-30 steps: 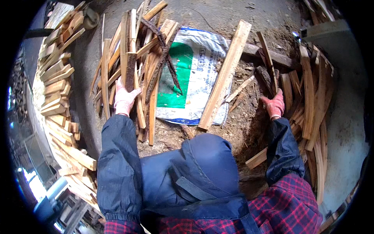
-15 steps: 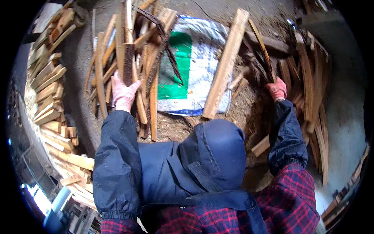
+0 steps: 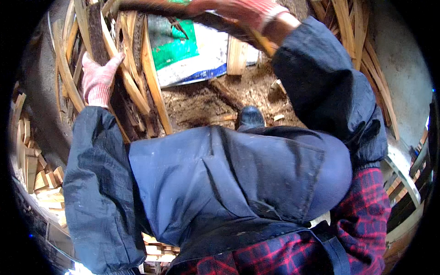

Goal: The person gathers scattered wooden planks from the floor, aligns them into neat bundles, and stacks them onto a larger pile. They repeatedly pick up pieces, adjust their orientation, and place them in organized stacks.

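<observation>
My left hand (image 3: 99, 80), in a pinkish knit glove, grips a wood strip with dark bark (image 3: 96, 34) within a loose bundle, its thumb spread to the right. Pale split wood strips (image 3: 153, 78) lie beside it. At the top of the view my right hand (image 3: 243, 11), gloved alike and smeared by motion, is closed round a long dark-barked wood strip (image 3: 206, 17). This strip slants across the view above a white, green and blue plastic sack (image 3: 213, 52) on the ground. Its left end reaches the bundle.
A short thick plank (image 3: 236, 55) rests on the sack. Wood scraps and sawdust (image 3: 192, 105) cover the ground near my boot (image 3: 251, 117). Long strips (image 3: 378, 82) lean at the right by a grey wall (image 3: 396, 59). Stacked split wood (image 3: 34, 165) stands at the left.
My right hand has swung from the right-hand pile up and leftward with a barked strip, over the sack. My left hand stays at the bundle. The view has shifted and my knee now shows larger.
</observation>
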Demonstrator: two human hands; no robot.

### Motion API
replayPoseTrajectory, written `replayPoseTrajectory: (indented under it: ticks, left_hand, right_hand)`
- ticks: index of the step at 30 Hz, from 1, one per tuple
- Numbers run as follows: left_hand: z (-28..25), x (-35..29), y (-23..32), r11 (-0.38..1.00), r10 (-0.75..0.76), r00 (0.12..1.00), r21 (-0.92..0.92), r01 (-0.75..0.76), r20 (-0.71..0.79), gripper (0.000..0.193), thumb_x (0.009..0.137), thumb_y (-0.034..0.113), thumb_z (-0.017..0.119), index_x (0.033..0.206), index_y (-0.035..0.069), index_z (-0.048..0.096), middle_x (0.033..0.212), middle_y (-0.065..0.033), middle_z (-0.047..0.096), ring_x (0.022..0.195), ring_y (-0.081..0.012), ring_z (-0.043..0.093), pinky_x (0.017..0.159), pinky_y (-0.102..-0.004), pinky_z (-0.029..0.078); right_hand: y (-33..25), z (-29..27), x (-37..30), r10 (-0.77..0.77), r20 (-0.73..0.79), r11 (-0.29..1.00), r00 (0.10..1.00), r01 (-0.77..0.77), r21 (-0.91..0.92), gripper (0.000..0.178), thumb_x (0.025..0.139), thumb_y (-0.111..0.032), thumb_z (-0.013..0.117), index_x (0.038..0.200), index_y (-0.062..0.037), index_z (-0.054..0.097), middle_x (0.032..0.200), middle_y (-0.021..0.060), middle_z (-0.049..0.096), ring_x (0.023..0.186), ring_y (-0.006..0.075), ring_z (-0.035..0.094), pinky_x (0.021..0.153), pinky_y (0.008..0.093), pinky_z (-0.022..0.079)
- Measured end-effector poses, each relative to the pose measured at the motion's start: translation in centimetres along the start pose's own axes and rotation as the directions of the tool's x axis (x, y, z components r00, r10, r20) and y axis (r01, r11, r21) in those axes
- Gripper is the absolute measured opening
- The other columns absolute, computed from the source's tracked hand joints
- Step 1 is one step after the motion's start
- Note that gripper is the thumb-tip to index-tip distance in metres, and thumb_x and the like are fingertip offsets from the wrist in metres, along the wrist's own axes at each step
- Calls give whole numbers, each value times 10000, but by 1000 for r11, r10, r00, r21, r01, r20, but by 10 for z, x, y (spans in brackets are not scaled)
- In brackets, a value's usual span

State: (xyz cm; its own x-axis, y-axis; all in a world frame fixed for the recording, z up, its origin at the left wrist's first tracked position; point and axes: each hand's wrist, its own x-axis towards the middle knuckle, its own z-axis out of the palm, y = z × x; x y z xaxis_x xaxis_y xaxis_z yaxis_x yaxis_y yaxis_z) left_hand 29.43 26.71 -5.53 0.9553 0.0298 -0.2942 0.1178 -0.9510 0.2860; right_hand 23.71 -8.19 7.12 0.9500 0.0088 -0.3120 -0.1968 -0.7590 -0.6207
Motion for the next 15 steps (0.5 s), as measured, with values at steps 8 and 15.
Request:
replayPoseTrajectory:
  ticks: [8, 15]
  left_hand:
    - [8, 4, -6, 1000, -1, 994, -21, -1, -108, 948, 656, 437, 798, 1369, 25, 328, 1245, -267, 530, 1165, -394, 519, 976, -436, 420]
    - [4, -13, 20, 987, -29, 994, -158, 12, -105, 843, 650, 406, 756, 1326, 41, 408, 1234, -230, 568, 1149, -386, 536, 1001, -444, 396]
  right_hand:
    - [-86, 20, -17, 6, -16, 983, 1000, -3, 184, 289, 675, -176, 743, 905, -12, 683, 743, 139, 664, 676, 212, 623, 646, 323, 509]
    - [-97, 3, -5, -65, 76, 869, 995, 19, 494, 398, 746, -323, 735, 948, 14, 672, 709, 149, 653, 637, 226, 633, 576, 325, 504]
